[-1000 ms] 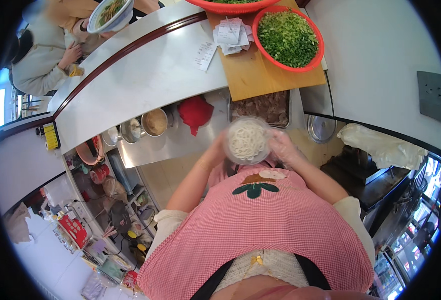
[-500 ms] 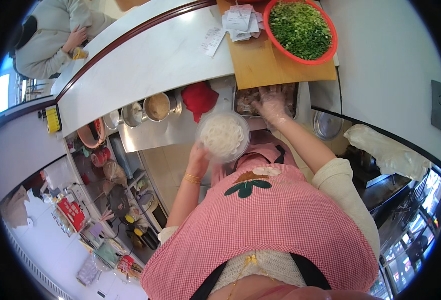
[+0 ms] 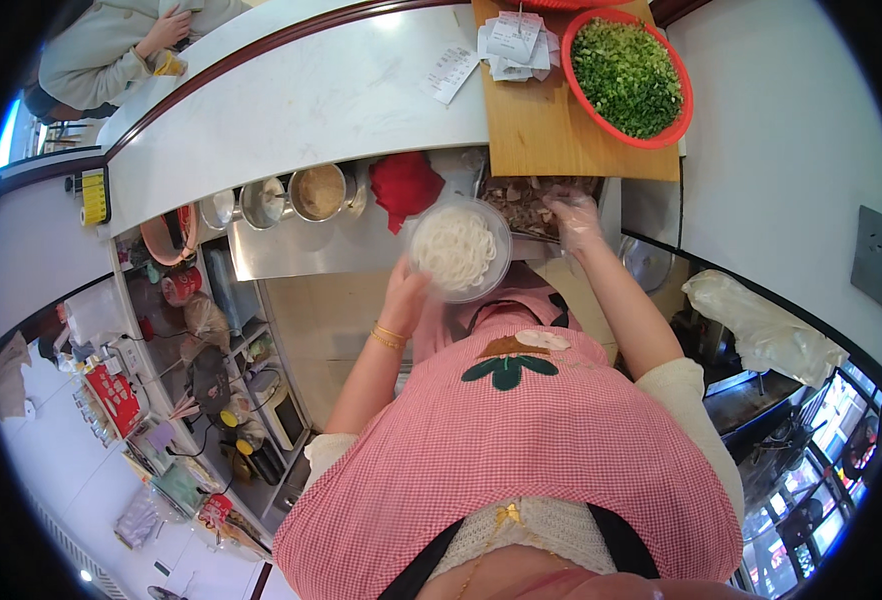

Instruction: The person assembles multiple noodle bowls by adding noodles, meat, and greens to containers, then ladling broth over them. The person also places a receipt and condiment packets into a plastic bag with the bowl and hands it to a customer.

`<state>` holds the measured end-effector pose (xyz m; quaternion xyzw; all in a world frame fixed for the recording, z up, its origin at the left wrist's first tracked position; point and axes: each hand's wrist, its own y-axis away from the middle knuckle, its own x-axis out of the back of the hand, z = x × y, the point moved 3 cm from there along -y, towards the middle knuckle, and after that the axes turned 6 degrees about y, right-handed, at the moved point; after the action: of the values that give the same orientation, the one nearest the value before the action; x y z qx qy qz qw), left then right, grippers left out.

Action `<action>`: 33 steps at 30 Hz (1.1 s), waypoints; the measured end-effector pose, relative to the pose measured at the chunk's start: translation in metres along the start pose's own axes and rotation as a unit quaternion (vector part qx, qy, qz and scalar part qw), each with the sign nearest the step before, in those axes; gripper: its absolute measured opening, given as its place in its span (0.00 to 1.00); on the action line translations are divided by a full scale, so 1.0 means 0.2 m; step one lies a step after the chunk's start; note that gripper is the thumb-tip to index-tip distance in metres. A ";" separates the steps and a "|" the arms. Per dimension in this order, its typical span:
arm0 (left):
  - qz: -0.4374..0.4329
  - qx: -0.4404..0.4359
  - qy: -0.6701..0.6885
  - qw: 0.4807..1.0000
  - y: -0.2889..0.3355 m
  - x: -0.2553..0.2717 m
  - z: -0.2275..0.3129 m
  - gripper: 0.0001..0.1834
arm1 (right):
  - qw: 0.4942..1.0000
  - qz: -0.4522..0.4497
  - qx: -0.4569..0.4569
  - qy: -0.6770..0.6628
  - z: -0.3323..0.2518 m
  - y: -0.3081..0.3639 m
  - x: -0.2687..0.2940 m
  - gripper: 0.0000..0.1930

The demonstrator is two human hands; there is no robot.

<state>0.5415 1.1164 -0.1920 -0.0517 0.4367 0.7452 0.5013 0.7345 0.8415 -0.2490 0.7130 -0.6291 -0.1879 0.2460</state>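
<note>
1. Left hand (image 3: 408, 295): gripping the near-left side of a clear round plastic bowl (image 3: 502, 262); gold-coloured bracelets (image 3: 389, 338) circle the wrist.
2. The bowl, containing white noodles (image 3: 453, 248), is held in front of the person, just beyond the pink checked apron (image 3: 511, 430).
3. Right hand (image 3: 574, 218): in a clear plastic glove, its fingers bent down at sliced brown meat (image 3: 521, 203); whether they grip a piece cannot be told.
4. The meat lies in a rectangular metal tray (image 3: 539, 238), its far part hidden beneath the overhanging wooden board (image 3: 531, 140).
5. Left of the tray, beyond the bowl: a crumpled red cloth (image 3: 401, 190); farther left, a row of round metal containers (image 3: 251, 205), the rightmost with light-brown contents (image 3: 318, 190).
6. On the board: a red plastic basin (image 3: 604, 127) of chopped scallions (image 3: 626, 80), with a pile of paper slips (image 3: 514, 45) beside it.
7. To the left extends a white counter (image 3: 361, 110); beyond it, another person in a pale coat (image 3: 101, 55).
</note>
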 end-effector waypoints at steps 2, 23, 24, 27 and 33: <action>0.006 -0.005 -0.017 1.000 -0.03 -0.05 0.02 0.35 | 0.991 -0.036 -0.027 -0.123 -0.09 0.11 0.02 0.09; -0.119 -0.039 0.050 0.991 -0.05 -0.52 0.33 0.35 | 0.848 -0.111 0.310 0.415 -0.98 0.73 -0.41 0.27; -0.122 -0.038 0.056 0.990 -0.05 -0.53 0.35 0.36 | 0.849 -0.116 0.298 0.420 -1.01 0.74 -0.42 0.27; -0.143 -0.040 0.071 0.986 -0.03 -0.55 0.41 0.38 | 0.846 -0.124 0.269 0.444 -1.08 0.78 -0.43 0.28; -0.175 -0.021 0.084 0.981 -0.02 -0.60 0.49 0.40 | 0.821 -0.107 0.276 0.488 -1.21 0.86 -0.43 0.25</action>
<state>0.6396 1.1009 -0.0735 -0.2000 0.4456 0.6482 0.5842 0.7235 0.9401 0.0451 0.8120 -0.3722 0.3412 0.2927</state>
